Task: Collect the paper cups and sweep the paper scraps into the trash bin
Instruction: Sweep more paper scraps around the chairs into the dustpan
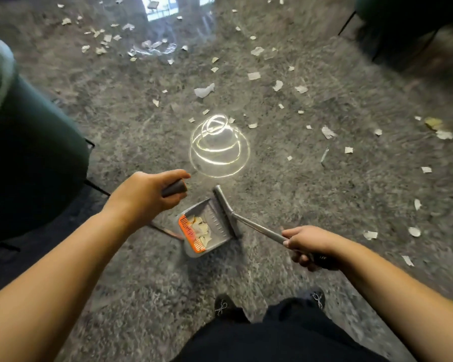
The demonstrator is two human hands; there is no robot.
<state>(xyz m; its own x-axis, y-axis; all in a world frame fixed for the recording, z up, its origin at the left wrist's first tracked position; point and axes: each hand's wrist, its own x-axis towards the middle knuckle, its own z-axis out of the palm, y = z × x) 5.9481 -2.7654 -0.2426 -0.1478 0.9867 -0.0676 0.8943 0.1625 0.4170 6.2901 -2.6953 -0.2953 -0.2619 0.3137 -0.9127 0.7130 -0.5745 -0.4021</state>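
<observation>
The left hand (144, 193) is curled round the dark grip of a handle (173, 188), and a thin rod below it runs down toward the grey dustpan (209, 228). The dustpan sits on the polished grey stone floor (141, 121), straight ahead of the person's dark shoes (224, 307). An orange comb strip (190, 235) lines its near left edge, and a small heap of paper scraps (200, 227) lies inside against it.

The right hand (307, 244) is wrapped round the metal broom handle (259, 227). The broom head (226, 209) is a narrow grey bar that lies along the dustpan's far right edge, touching it.

Beyond the dustpan's mouth a ring-shaped lamp reflection (219, 146) shines on a bare stretch of floor. Loose scraps (254, 75) are scattered farther out across the middle and right of the floor, one larger crumpled piece (204, 90) among them, and a thicker scatter (102, 39) lies at the far left.

A dark green armchair (29, 152) crowds the left side, its thin black legs near the left forearm. Another dark chair (413, 30) stands at the top right corner, well apart from the broom. The floor between the two chairs is open. No paper cups can be made out in this view.
</observation>
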